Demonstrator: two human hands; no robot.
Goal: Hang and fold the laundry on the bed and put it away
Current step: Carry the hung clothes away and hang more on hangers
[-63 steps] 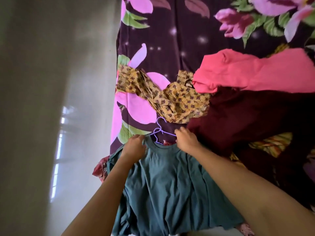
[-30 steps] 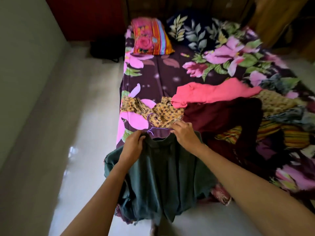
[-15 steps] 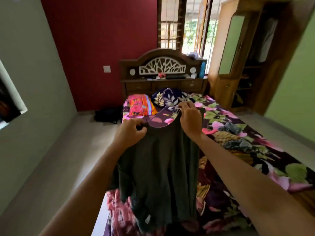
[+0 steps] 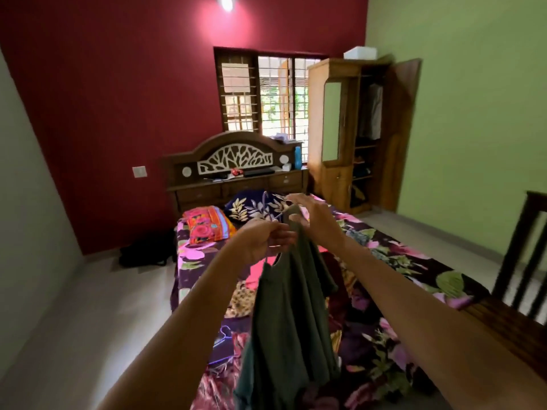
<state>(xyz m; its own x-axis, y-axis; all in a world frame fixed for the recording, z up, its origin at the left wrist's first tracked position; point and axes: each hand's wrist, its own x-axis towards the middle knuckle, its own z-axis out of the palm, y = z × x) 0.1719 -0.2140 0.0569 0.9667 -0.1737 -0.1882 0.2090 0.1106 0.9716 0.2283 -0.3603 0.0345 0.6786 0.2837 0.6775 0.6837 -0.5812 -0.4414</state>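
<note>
A dark green T-shirt (image 4: pixel 291 315) hangs in the air over the bed (image 4: pixel 393 258), on a purple wire hanger (image 4: pixel 270 201) whose hook sticks up above the collar. My left hand (image 4: pixel 263 238) pinches the shirt's near shoulder together with the hanger. My right hand (image 4: pixel 313 216) grips the far side of the collar. More laundry lies on the floral bedspread below: a pink piece (image 4: pixel 256 272), a yellow patterned piece (image 4: pixel 241 300), a dark maroon piece (image 4: pixel 340 291). Another purple hanger (image 4: pixel 223 338) lies near the bed's foot.
A wooden wardrobe (image 4: pixel 349 134) stands open at the back right with clothes hanging inside. A dark wooden chair (image 4: pixel 524 270) is at the right edge. Two pillows (image 4: pixel 207 223) lie before the headboard (image 4: pixel 233 161). A black bag (image 4: pixel 145 251) sits on the floor at the left.
Both hands lifted the green T-shirt with its hanger off the bed and up to chest height. It has turned sideways, so it hangs narrower. My view rose from the bed to the room.
</note>
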